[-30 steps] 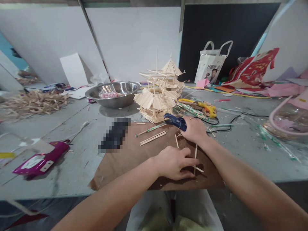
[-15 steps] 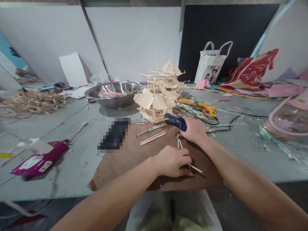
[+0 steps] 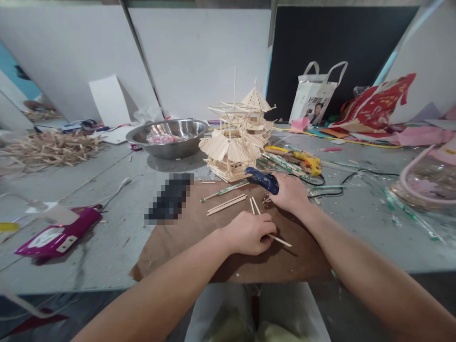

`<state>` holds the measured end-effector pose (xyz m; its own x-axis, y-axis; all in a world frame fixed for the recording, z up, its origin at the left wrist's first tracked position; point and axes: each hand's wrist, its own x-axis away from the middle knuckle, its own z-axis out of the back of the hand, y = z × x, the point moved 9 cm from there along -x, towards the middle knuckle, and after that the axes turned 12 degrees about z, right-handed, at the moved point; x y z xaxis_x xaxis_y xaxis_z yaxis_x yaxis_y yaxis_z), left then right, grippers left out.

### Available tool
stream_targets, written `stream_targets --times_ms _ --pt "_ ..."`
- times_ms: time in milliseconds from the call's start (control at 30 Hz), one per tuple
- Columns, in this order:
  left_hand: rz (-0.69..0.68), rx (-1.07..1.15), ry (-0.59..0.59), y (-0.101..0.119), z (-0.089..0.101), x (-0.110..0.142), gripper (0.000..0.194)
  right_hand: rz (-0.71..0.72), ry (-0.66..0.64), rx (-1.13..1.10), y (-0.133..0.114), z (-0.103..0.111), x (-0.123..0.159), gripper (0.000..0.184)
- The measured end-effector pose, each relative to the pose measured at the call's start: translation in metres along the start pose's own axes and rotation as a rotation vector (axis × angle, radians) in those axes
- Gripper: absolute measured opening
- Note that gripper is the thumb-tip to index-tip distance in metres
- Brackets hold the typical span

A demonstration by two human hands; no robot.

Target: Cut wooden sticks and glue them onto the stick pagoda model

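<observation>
My left hand (image 3: 250, 233) is closed around a few thin wooden sticks (image 3: 283, 241) above the brown sheet. Their ends stick out past the fingers, two toward the back and at least one toward the right. My right hand (image 3: 290, 192) grips a dark blue hand tool (image 3: 261, 179) with a curved end; its working part is hidden, so its exact kind does not show. Short stick pieces lie beside that hand. More loose sticks (image 3: 227, 204) rest on the brown sheet (image 3: 178, 251). Behind stands a pagoda-like model (image 3: 231, 147) built of sticks.
A steel bowl (image 3: 167, 149) is left of the model, near a heap of sticks (image 3: 53, 149). A purple power strip (image 3: 60, 235) lies at left, a blurred dark object (image 3: 169, 198) nearer. A yellow-handled tool (image 3: 311, 162), cables and a clear pink-rimmed container (image 3: 431, 175) are at right.
My left hand has moved slightly left and up with the sticks, away from my right hand, and its fingers have curled tighter. The right hand keeps the blue tool in nearly the same place.
</observation>
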<state>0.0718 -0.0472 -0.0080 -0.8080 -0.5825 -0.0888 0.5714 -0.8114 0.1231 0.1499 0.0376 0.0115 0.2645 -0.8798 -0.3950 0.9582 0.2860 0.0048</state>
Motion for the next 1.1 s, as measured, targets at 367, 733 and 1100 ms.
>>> stream_targets --times_ms 367,733,1100 --pt "0.473 0.759 0.356 -0.077 0.041 0.003 0.03 -0.037 0.177 -0.154 0.011 0.011 0.004 0.046" --pt "0.504 1.209 0.343 -0.092 0.023 -0.002 0.023 0.116 0.294 -0.193 -0.014 0.022 0.009 0.048" --pt "0.558 1.267 0.272 -0.089 0.017 -0.003 0.022 0.12 0.304 -0.132 -0.015 0.022 0.009 0.046"
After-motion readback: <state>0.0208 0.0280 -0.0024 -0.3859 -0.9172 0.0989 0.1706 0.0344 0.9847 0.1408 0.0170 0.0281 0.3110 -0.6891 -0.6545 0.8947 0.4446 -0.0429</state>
